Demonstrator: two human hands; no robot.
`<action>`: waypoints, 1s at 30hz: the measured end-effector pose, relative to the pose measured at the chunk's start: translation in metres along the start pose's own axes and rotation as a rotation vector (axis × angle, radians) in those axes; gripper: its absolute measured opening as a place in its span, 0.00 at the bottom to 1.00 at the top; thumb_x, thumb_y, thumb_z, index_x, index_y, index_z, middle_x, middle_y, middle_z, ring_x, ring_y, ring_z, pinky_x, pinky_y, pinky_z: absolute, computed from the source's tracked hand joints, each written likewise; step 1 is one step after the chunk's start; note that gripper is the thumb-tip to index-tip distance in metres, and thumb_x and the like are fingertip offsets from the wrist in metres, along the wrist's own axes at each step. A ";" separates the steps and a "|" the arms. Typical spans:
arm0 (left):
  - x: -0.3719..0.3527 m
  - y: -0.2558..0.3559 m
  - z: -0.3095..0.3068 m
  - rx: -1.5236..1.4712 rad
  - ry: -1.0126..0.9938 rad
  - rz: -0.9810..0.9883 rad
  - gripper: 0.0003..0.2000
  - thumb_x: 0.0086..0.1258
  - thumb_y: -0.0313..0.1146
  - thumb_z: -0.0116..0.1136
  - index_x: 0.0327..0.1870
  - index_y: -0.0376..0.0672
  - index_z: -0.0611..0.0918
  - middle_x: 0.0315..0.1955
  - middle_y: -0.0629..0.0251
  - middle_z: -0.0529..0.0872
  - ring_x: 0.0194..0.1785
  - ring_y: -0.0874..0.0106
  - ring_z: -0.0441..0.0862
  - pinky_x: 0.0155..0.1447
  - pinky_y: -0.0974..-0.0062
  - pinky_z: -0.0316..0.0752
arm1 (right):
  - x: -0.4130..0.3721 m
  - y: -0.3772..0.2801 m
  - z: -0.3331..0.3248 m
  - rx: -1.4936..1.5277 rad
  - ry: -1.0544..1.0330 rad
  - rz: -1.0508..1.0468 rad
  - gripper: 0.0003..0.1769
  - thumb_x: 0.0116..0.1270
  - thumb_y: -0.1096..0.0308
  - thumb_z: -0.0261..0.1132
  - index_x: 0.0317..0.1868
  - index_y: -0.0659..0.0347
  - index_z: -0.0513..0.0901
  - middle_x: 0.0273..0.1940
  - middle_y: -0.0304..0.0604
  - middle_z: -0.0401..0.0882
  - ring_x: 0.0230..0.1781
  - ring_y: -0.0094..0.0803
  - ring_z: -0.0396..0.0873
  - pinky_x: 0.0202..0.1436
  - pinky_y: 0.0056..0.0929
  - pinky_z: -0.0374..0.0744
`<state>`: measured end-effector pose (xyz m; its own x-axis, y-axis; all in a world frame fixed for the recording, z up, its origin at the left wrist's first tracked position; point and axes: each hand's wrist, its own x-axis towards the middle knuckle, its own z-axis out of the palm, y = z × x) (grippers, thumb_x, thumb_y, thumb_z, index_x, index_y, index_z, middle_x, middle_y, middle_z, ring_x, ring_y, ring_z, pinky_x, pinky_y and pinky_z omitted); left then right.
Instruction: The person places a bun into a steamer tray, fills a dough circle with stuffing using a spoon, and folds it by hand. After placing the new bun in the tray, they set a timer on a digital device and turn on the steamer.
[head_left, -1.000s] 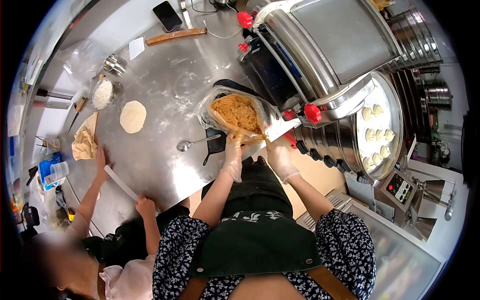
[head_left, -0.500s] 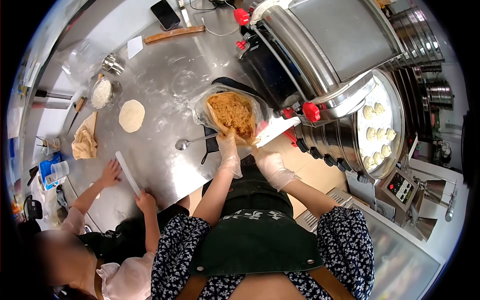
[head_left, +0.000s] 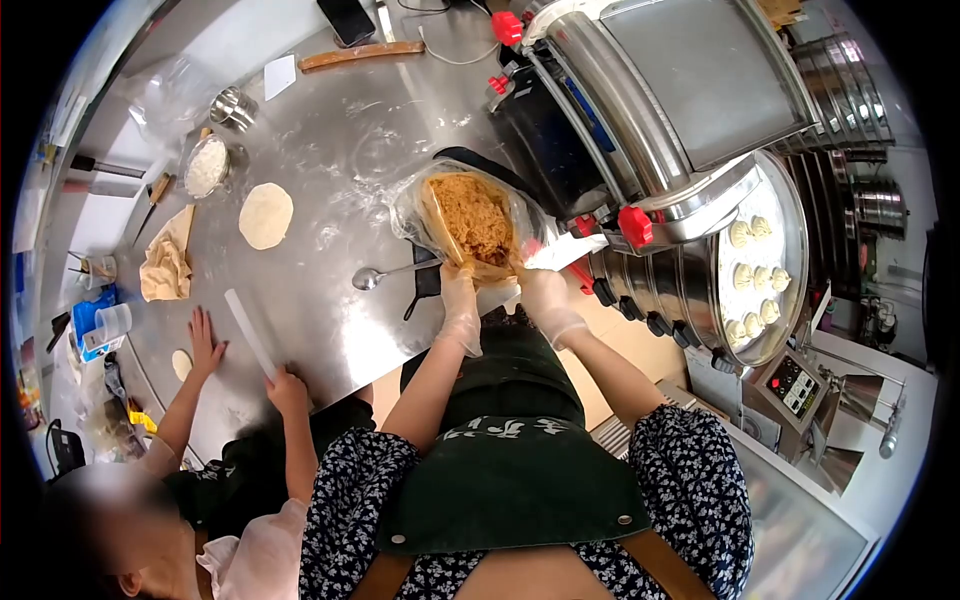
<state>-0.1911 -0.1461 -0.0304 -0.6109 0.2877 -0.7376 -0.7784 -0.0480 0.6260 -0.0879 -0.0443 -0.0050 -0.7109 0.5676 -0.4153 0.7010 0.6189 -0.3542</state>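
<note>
A clear plastic bag (head_left: 408,218) of brown, crumbly filling (head_left: 474,218) lies with its mouth spread wide near the table's front edge. My left hand (head_left: 460,305), in a thin clear glove, pinches the bag's near rim. Close beside it, my gloved right hand (head_left: 545,298) is closed on the same rim a little to the right. Both sets of fingertips are partly hidden by the plastic. A dark cloth or strap (head_left: 426,284) shows under the bag. Left of the bag rests a metal spoon (head_left: 368,278).
At left, a co-worker's hand (head_left: 206,345) lies flat; the other holds a white rolling pin (head_left: 248,330). A dough round (head_left: 266,216), flour bowl (head_left: 207,167) and crumpled cloth (head_left: 168,262) sit beyond. A roller machine (head_left: 620,110) and steamer (head_left: 735,310) with several buns (head_left: 742,276) stand right.
My right hand has moved in closer to the bag and its grip on the rim has shifted. The co-worker's free hand has turned and now lies flat, with a small dough piece showing beside it.
</note>
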 end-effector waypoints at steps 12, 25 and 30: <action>0.027 -0.023 -0.008 0.058 -0.017 0.075 0.17 0.74 0.38 0.54 0.61 0.44 0.71 0.50 0.66 0.80 0.49 0.73 0.80 0.51 0.71 0.75 | -0.029 -0.010 -0.003 -0.247 0.213 -0.248 0.08 0.56 0.73 0.60 0.36 0.57 0.84 0.24 0.43 0.82 0.26 0.44 0.84 0.29 0.40 0.81; 0.017 -0.005 -0.027 0.094 -0.170 -0.073 0.24 0.77 0.52 0.47 0.63 0.44 0.72 0.50 0.64 0.81 0.50 0.70 0.79 0.54 0.69 0.74 | 0.027 0.007 -0.013 0.722 -0.372 0.357 0.10 0.61 0.66 0.63 0.32 0.63 0.88 0.30 0.59 0.84 0.32 0.52 0.84 0.37 0.44 0.82; 0.008 0.012 -0.017 -0.001 -0.106 -0.135 0.25 0.77 0.54 0.46 0.63 0.43 0.72 0.48 0.64 0.80 0.48 0.71 0.79 0.53 0.67 0.73 | -0.008 -0.021 0.005 0.109 0.312 -0.274 0.13 0.61 0.72 0.61 0.45 0.59 0.86 0.26 0.49 0.82 0.24 0.41 0.82 0.26 0.36 0.78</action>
<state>-0.2072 -0.1608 -0.0331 -0.4821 0.3912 -0.7840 -0.8526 -0.0033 0.5226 -0.0972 -0.0645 0.0014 -0.8429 0.5374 -0.0262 0.4736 0.7180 -0.5100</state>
